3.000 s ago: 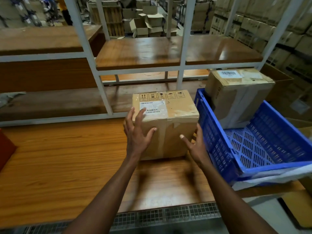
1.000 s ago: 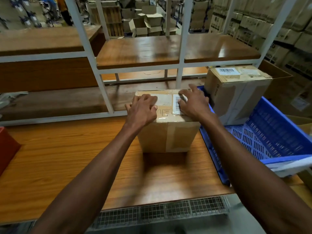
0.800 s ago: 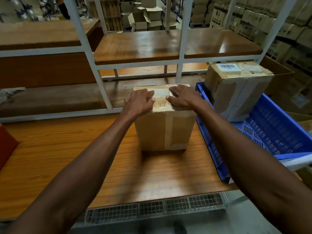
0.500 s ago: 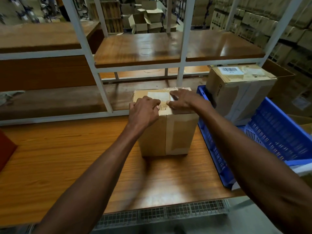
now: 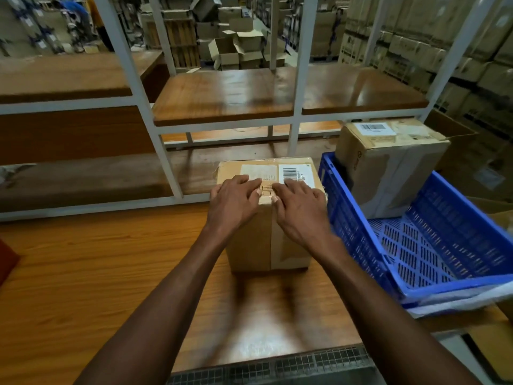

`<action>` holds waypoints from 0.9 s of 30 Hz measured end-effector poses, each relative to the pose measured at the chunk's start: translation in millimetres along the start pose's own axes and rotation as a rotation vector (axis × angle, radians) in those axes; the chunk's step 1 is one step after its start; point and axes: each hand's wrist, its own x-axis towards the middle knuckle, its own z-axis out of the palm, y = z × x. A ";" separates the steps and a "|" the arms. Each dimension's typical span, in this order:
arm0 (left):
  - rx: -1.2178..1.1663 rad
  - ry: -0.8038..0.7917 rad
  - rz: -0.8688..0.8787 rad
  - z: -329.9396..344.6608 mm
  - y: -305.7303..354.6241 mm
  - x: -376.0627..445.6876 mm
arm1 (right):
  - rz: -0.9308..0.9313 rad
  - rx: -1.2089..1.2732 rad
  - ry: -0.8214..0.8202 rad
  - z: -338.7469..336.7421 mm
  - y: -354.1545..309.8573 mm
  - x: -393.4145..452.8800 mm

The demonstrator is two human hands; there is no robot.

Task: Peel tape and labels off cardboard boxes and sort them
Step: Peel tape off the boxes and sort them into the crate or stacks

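Left hand (image 5: 234, 202): I see it flat on the box (image 5: 268, 218) top, fingers straight.
Right hand (image 5: 298, 204): likewise flat, gripping nothing.

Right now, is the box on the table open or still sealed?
Sealed. The box has tape running unbroken down its front, and both labels remain on its closed top.
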 end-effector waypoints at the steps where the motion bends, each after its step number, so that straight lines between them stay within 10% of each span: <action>1: -0.012 0.007 -0.002 1.4 -0.9 0.3 | 0.001 0.058 0.044 5.4 3.3 -5.3; 11: -0.103 0.200 0.061 16.8 -14.9 -13.5 | 0.198 0.692 0.439 33.5 44.4 -29.2; 18: -0.753 0.650 -0.548 54.3 13.7 -73.2 | 0.471 1.279 0.145 15.5 91.3 31.9; 27: -1.259 0.102 -0.666 70.3 67.5 -85.4 | 0.442 1.338 -0.218 17.3 104.9 102.3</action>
